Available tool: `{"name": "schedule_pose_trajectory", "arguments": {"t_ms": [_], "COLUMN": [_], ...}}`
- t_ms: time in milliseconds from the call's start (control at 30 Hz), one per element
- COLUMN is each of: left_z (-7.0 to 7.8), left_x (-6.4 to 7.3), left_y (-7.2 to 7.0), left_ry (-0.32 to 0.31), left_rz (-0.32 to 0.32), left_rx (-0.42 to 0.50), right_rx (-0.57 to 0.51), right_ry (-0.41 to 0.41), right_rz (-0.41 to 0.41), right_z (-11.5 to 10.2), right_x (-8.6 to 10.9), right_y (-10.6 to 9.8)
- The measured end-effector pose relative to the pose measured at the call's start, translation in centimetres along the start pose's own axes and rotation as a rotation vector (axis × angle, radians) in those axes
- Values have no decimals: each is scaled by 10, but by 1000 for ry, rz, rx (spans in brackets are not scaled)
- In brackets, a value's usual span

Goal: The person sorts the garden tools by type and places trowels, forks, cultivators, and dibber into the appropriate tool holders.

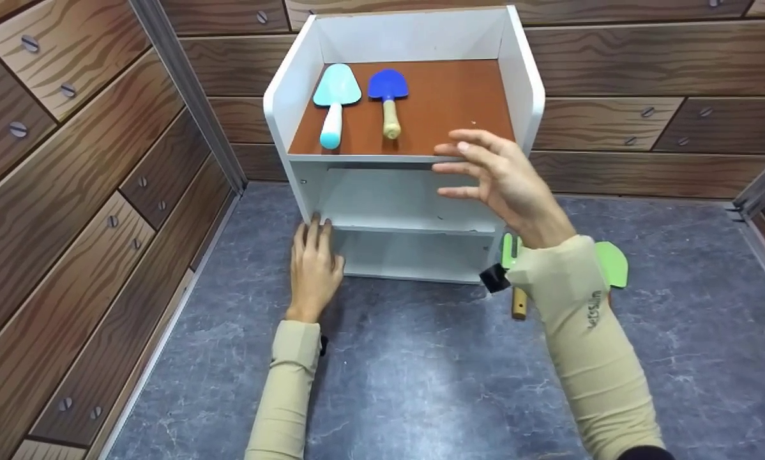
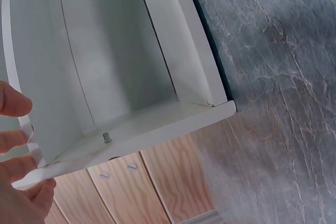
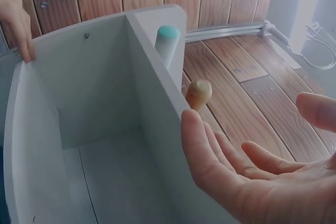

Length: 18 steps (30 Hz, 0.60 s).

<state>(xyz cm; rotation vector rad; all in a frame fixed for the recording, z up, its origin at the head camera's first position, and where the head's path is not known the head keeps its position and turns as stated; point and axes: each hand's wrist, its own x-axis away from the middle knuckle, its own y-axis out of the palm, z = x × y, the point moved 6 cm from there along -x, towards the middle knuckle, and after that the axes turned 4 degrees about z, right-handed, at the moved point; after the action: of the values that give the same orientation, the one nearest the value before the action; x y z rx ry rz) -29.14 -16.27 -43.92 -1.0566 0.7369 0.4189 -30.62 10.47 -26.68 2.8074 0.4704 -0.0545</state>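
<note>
A small white shelf unit (image 1: 395, 231) with a brown top board stands on the floor. On that board lie a turquoise toy shovel (image 1: 338, 89) with a white handle and a blue toy shovel (image 1: 388, 85) with a wooden handle. My left hand (image 1: 313, 268) rests against the unit's left front edge beside the middle shelf, its fingers extended. In the left wrist view, fingers (image 2: 16, 100) touch around the corner of the panel and shelf. My right hand (image 1: 507, 179) hovers empty near the top board's right front edge, fingers spread and the palm turned leftward.
Beside the unit's right side, a green-headed tool with a wooden handle (image 1: 518, 303) and a light green shovel (image 1: 612, 264) lie on the grey floor (image 1: 408, 383), both partly hidden by my right sleeve. Wood-patterned walls (image 1: 612, 64) stand behind and to the left.
</note>
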Motion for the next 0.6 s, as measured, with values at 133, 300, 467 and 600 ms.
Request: {"name": "schedule_pose_trajectory", "arguments": {"t_ms": [133, 300, 467, 600], "left_z": [1, 1, 1, 2], "left_x": [0, -1, 0, 0], "left_y": [0, 0, 0, 1], "left_ry": [11, 15, 15, 14], "left_rz": [15, 20, 19, 19], "left_rx": [0, -6, -7, -1], "right_rx": [-11, -1, 8, 8], "right_ry": [-14, -16, -4, 7], "right_rz": [-8, -6, -1, -5], "right_z": [1, 6, 13, 20], "right_x": [5, 11, 14, 16], "right_y": [-7, -12, -17, -22]}}
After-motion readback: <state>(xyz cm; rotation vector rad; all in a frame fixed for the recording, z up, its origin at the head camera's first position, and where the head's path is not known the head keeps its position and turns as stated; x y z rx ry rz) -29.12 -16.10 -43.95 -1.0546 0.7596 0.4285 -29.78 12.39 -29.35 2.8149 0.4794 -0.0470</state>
